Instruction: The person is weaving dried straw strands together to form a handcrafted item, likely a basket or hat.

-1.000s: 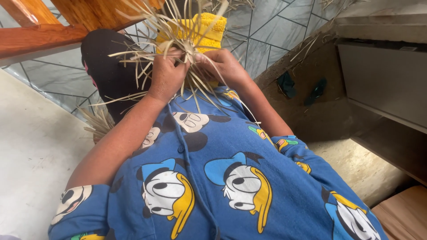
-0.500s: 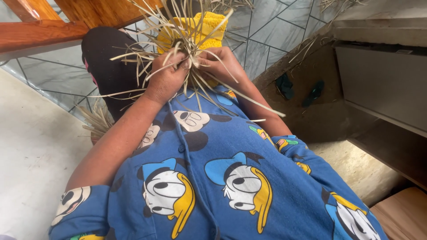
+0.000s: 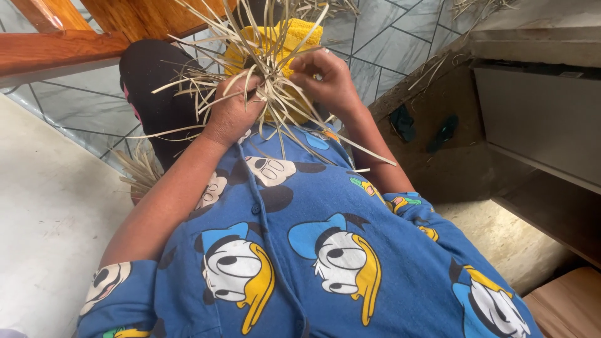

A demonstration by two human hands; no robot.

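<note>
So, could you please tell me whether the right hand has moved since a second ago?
Yes. The right hand has shifted slightly up the bundle of straw strips, closer to the yellow cloth behind it.

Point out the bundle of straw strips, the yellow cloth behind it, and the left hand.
straw strips (image 3: 275, 94), head view, on the crossing middle of the bundle.
yellow cloth (image 3: 300, 31), head view, on its upper right part.
left hand (image 3: 230, 116), head view, on the back of the hand.
</note>
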